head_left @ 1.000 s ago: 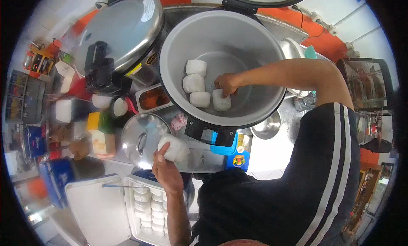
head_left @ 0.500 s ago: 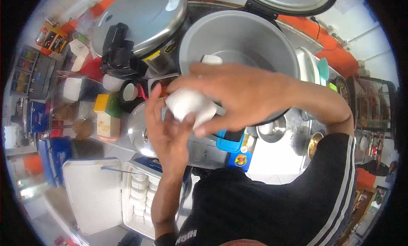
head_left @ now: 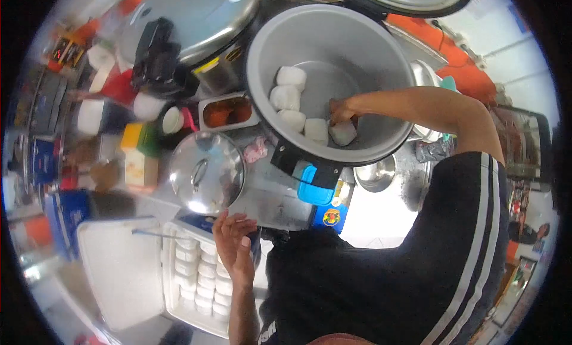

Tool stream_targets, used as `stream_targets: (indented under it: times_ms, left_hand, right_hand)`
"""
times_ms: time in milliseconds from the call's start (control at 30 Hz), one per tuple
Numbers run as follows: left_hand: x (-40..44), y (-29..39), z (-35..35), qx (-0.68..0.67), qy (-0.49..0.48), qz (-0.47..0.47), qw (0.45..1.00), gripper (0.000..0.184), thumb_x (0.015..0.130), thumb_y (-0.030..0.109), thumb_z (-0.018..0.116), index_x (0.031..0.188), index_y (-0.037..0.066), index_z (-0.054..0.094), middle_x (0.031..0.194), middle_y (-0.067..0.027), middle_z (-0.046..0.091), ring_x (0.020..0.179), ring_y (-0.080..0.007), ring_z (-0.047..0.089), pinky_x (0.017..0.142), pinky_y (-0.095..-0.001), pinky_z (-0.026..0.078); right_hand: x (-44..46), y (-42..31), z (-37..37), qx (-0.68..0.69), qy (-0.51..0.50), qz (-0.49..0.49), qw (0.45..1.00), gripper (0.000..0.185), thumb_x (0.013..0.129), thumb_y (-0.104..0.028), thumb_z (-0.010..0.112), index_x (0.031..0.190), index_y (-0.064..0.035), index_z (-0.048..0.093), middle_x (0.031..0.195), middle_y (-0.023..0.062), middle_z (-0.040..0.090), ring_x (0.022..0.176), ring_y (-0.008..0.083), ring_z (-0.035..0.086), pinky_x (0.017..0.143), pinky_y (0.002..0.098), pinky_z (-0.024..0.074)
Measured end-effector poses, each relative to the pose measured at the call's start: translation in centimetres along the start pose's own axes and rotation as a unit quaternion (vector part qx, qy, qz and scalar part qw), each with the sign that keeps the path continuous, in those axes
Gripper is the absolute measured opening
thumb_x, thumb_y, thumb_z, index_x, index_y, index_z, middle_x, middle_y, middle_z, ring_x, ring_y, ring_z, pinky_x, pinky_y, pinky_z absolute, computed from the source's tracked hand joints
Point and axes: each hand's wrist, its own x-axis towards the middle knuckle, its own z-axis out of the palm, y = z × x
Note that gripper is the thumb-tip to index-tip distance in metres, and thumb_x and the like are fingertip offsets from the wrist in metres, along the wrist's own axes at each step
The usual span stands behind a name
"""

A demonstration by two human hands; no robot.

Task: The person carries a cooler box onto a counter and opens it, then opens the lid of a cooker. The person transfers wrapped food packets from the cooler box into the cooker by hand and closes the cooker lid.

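Note:
Down inside a large grey round pot point(head_left: 381, 59), my right hand point(head_left: 342, 111) has its fingers closed on a white wrapped packet point(head_left: 344, 134) near the pot's front wall. Several similar plump white packets point(head_left: 291, 77) lie beside it in a curve along the left and front wall. Outside the pot, my left hand point(head_left: 234, 238) is empty with its fingers apart, above the edge of an open cooler box point(head_left: 171, 267). Rows of white packets point(head_left: 205, 280) are stacked in that box, and its white lid point(head_left: 119, 267) hangs open to the left.
A domed metal lid point(head_left: 208, 172) lies on the steel counter, near a metal tray of red-brown food point(head_left: 226, 111). Behind stands a big silver cooker point(head_left: 196, 17). A blue plastic container point(head_left: 314, 193) and steel bowl point(head_left: 376, 173) sit before the pot.
My right hand has carried a white packet from between both hands into the pot. My left hand has dropped down toward the cooler box. The view has shifted slightly.

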Motion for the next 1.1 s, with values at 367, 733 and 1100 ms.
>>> stream_targets:
  times_ms: [367, 733, 1100]
  left_hand:
    - [-11.7, -6.4, -16.4, 0.204, 0.313, 0.022, 0.927, 0.026, 0.088, 0.015, 0.061, 0.109, 0.000, 0.060, 0.100, -0.0088, 0.062, 0.091, -0.0143, 0.059, 0.079, -0.0285, 0.048]
    - [-18.9, -11.1, -25.0, 0.587, 0.163, -0.149, 0.779, 0.047, 0.068, 0.010, 0.067, 0.114, 0.006, 0.058, 0.108, -0.0177, 0.059, 0.104, -0.0350, 0.053, 0.091, -0.0446, 0.043]
    - [-17.0, -13.0, -27.0, 0.479, 0.088, -0.165, 0.857, 0.072, 0.057, 0.039, 0.078, 0.109, -0.005, 0.056, 0.102, -0.0237, 0.062, 0.101, -0.0390, 0.057, 0.093, -0.0457, 0.041]
  right_hand:
    - [-17.8, -12.5, -4.9, -0.119, 0.450, -0.270, 0.843, 0.031, 0.095, -0.024, 0.049, 0.114, -0.0010, 0.056, 0.095, 0.0137, 0.065, 0.088, 0.0269, 0.064, 0.080, 0.0355, 0.0473]
    - [-12.9, -35.6, 29.6, -0.175, -0.024, -0.665, 0.726, 0.040, 0.079, -0.022, 0.069, 0.112, -0.0029, 0.058, 0.097, 0.0172, 0.063, 0.092, 0.0328, 0.060, 0.080, 0.0409, 0.0479]
    - [-8.0, -40.1, 37.3, -0.543, -0.105, -0.486, 0.677, 0.063, 0.045, -0.041, 0.086, 0.084, 0.0044, 0.067, 0.087, 0.0232, 0.067, 0.084, 0.0369, 0.065, 0.076, 0.0425, 0.0517]
